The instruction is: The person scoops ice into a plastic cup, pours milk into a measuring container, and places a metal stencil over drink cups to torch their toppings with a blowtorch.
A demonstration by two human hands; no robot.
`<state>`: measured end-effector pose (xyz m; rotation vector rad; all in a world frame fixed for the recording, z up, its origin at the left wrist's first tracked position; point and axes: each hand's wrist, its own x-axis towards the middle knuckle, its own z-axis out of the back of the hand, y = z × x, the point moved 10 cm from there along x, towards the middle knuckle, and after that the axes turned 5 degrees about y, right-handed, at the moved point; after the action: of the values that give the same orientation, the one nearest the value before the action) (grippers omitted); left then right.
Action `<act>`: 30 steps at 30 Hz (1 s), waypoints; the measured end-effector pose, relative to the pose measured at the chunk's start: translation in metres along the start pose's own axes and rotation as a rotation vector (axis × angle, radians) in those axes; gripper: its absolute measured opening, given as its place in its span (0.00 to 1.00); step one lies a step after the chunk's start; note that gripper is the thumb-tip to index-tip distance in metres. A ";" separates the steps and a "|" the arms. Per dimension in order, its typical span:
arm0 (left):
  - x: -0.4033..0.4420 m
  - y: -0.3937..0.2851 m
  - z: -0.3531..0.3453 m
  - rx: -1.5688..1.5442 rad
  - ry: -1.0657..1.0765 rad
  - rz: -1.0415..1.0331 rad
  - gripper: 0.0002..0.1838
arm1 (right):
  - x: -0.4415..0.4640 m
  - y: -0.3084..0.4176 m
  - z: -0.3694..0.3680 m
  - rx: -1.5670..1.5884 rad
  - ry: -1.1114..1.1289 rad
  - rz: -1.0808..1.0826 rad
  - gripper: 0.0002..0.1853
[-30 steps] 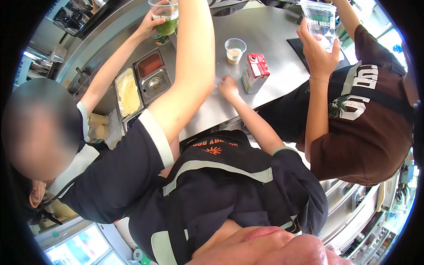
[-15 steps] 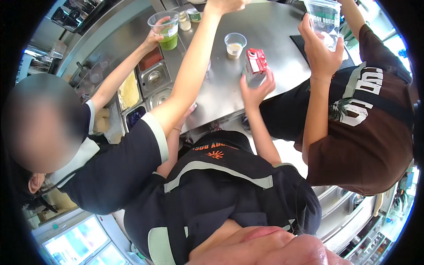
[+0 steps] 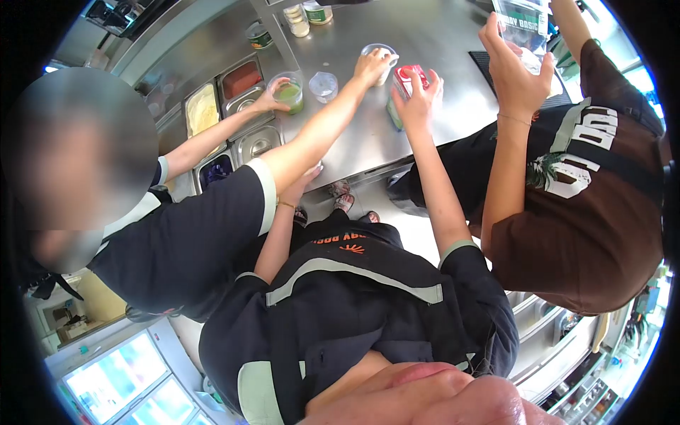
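My right hand [image 3: 418, 103] is wrapped around a red-and-white carton [image 3: 409, 76] on the steel counter [image 3: 347, 152]; the palm and fingers cover much of it. Near the counter's front edge is my left hand [image 3: 304, 177], partly hidden behind a co-worker's forearm, so its fingers do not show clearly. Just left of the carton, that co-worker's hand [image 3: 372, 67] grips a small clear cup [image 3: 386, 54] with pale contents. The co-worker's other hand [image 3: 269, 98] holds a clear cup of green drink [image 3: 289, 91]. Between these stands a clear cup [image 3: 323, 86].
At left, metal food pans [image 3: 256, 144] are set into the counter. Tins [image 3: 317, 13] and small jars [image 3: 297, 23] stand at the back. On the right, another person's hand [image 3: 520, 85] holds up a printed clear cup [image 3: 523, 28] by a black mat [image 3: 485, 67].
My right hand has moved forward and up along the carton. The left co-worker's raised hand has come down to the small cup, and their green drink has moved lower, to the counter.
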<state>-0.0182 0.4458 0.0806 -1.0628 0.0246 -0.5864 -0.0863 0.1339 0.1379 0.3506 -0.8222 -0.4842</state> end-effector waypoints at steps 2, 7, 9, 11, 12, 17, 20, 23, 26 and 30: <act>-0.009 -0.001 0.004 -0.003 -0.013 0.014 0.47 | -0.003 -0.012 -0.010 0.061 0.038 -0.022 0.22; -0.042 0.004 0.020 -0.001 -0.064 0.082 0.48 | 0.011 -0.037 -0.016 -0.048 -0.127 0.024 0.26; -0.057 0.007 0.023 -0.002 -0.075 0.120 0.48 | 0.024 -0.046 -0.023 -0.092 -0.160 0.009 0.26; -0.073 0.011 0.026 -0.005 -0.083 0.160 0.48 | 0.041 -0.052 -0.038 -0.076 -0.173 0.009 0.26; -0.080 0.014 0.027 -0.005 -0.086 0.179 0.48 | 0.052 -0.054 -0.046 -0.071 -0.183 0.005 0.26; -0.115 0.024 0.029 -0.014 -0.088 0.272 0.49 | 0.109 -0.025 -0.111 -0.009 -0.137 0.140 0.24; -0.131 0.029 0.026 -0.023 -0.087 0.318 0.49 | 0.138 0.006 -0.160 0.037 -0.075 0.185 0.25; -0.140 0.035 0.021 -0.030 -0.087 0.347 0.49 | 0.164 0.031 -0.215 0.003 0.066 0.137 0.21; -0.146 0.038 0.017 -0.035 -0.089 0.365 0.50 | 0.180 0.047 -0.271 -0.105 0.160 0.131 0.19; -0.150 0.038 0.021 -0.013 -0.097 0.378 0.50 | 0.182 0.070 -0.294 -0.207 0.211 0.204 0.28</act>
<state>-0.1223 0.5460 0.0210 -1.0649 0.1413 -0.1933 0.2637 0.1269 0.0961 0.1211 -0.5892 -0.3314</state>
